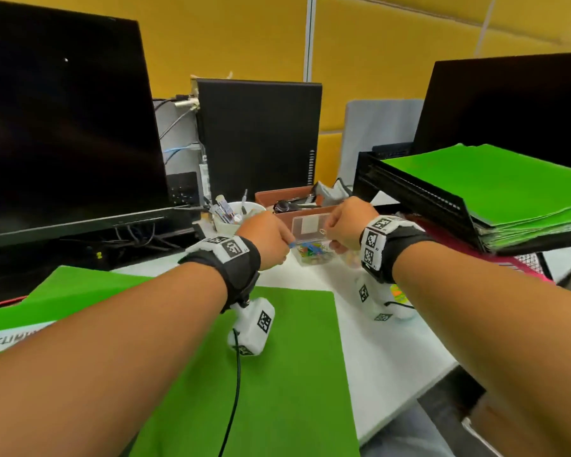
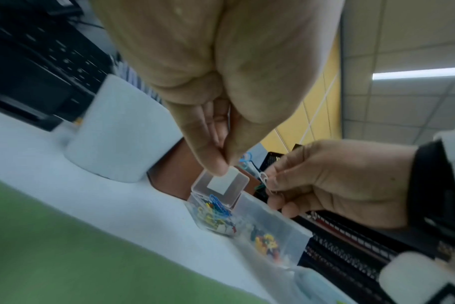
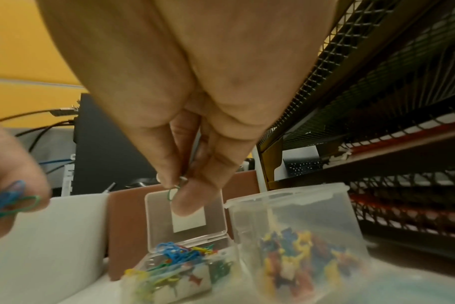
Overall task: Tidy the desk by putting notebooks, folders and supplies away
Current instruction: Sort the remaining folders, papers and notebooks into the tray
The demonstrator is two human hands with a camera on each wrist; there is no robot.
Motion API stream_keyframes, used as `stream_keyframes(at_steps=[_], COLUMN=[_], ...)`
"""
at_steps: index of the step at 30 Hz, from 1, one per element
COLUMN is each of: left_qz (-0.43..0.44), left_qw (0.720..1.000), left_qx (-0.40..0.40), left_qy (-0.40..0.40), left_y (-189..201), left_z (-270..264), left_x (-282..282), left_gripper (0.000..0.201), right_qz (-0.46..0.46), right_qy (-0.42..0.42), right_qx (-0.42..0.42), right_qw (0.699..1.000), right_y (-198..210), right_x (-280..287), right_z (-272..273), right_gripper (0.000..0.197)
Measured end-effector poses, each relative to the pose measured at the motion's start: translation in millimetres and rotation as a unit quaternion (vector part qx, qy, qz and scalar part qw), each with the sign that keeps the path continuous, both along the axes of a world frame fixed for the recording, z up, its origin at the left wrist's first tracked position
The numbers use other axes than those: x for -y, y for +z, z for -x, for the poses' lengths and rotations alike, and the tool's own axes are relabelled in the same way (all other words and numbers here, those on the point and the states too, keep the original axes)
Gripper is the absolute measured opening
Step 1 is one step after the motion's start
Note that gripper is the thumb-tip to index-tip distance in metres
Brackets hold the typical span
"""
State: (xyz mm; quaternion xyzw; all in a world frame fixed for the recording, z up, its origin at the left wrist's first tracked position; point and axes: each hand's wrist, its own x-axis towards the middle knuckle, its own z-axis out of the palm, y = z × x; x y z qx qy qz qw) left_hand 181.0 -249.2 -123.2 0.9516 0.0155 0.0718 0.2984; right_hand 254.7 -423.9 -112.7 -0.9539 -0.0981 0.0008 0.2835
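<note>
Clear plastic, lid hinged up and back: the small clip box (image 3: 181,265) sits on the table directly below both grips, its open mouth facing up and its lid (image 3: 186,216) standing just behind the right fingertips. The right hand (image 1: 348,222) pinches a single paper clip (image 3: 175,190) narrowly between thumb and forefinger, held just above the mouth, so the drop looks short and straight down. The left hand (image 1: 267,239), just to the left of the box, pinches a small bunch of blue and green clips (image 3: 9,198). Close on the right of the box stands a taller clear tub of pushpins (image 3: 299,246), and beyond it the black mesh tray rack (image 3: 392,127); the raised lid and the tub's rim are the nearest things to catch.
</note>
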Motion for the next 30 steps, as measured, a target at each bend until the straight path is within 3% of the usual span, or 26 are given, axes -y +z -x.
stream_keyframes(at_steps=[5, 11, 18, 23, 30], left_qz=[-0.070, -0.114, -0.128, -0.084, -0.130], left_qw=[0.998, 0.993, 0.989, 0.992, 0.987], left_qx=[-0.003, -0.022, -0.062, -0.081, -0.061], left_qy=[0.000, 0.032, 0.041, 0.040, -0.065], left_y=[-10.6, -16.4, -23.4, -17.7, -2.6], left_z=[-40.6, -78.5, -95.8, -89.4, -35.9], left_x=[25.5, 33.7, 39.1, 31.3, -3.8], left_gripper=[0.021, 0.020, 0.027, 0.033, 0.026], right_qz=[0.160, 0.235, 0.273, 0.228, 0.197], right_qy=[0.007, 0.022, 0.022, 0.019, 0.076], right_qx=[0.044, 0.063, 0.030, 0.024, -0.006], right_qw=[0.986, 0.970, 0.961, 0.973, 0.977], right_y=[1.8, 5.0, 1.6, 1.8, 15.3], right_x=[-7.7, -11.2, -19.7, -18.8, -42.7], right_z=[-16.3, -36.9, -46.0, -44.0, 4.0], right_gripper=[0.022, 0.022, 0.029, 0.028, 0.020])
